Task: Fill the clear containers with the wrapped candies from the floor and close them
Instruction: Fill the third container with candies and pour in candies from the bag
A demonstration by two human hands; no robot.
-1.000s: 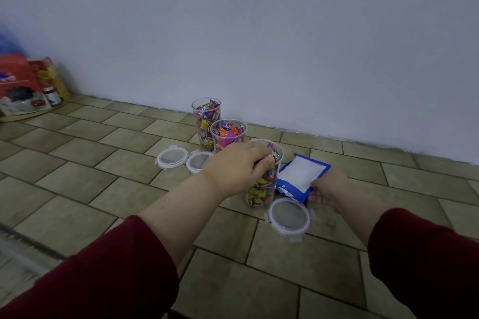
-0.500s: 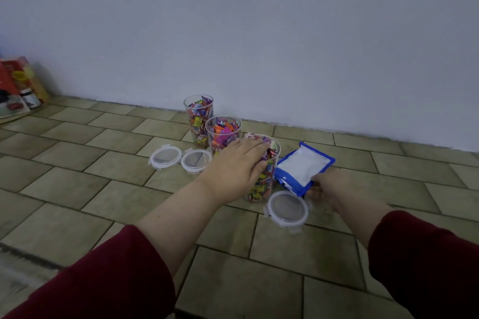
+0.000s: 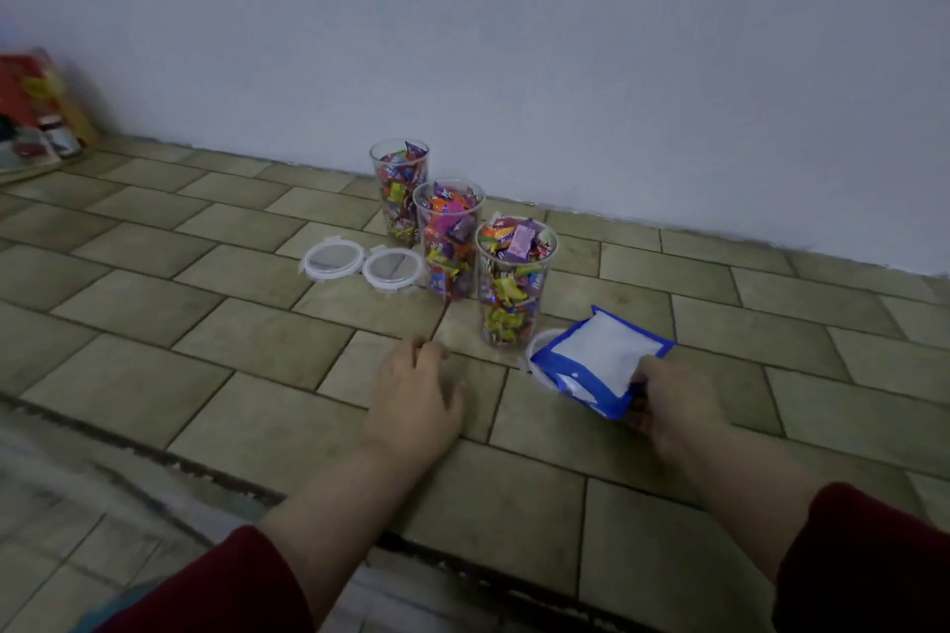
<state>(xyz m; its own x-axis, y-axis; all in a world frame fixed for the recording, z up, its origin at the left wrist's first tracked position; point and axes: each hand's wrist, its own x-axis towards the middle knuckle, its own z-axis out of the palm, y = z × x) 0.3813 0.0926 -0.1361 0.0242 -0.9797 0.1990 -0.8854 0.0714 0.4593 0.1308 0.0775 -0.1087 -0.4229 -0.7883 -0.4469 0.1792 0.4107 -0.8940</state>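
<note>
Left hand (image 3: 416,401): held low over the tiled floor (image 3: 231,324), back of the hand facing the camera, fingers loosely curled downward. Nothing shows in its grasp; the fingertips are hidden behind the knuckles.

Right hand (image 3: 673,401): fingers and thumb pinch the near corner of a blue-edged white pouch (image 3: 604,355). The pouch is tilted, its far corner raised off the floor. Any print on it is too blurred to read.

Lid under the pouch (image 3: 536,349): a round white-rimmed lid lies flat on the floor, mostly covered by the pouch. Only its left arc shows.

Clear containers: three stand upright and uncovered in a diagonal row running toward the floor's far edge at the wall (image 3: 617,67).
- Near container (image 3: 515,283): just beyond the covered lid, heaped with wrapped candies (image 3: 519,239) above its rim.
- Middle container (image 3: 450,237): filled to the rim, partly overlapping the next one in this view.
- Far container (image 3: 400,190): nearest the floor's far edge, filled to about the rim, its lower right side hidden behind the middle one.

Whether the containers touch cannot be determined.

Loose lids: two lie flat side by side left of the middle container, the left lid (image 3: 331,260) and the right lid (image 3: 393,267), their rims touching or nearly so.

At the floor's far left corner, red packaging (image 3: 31,103) is cut off by the frame and blurred. Both dark red sleeves (image 3: 874,565) are cut off at the bottom edge.
</note>
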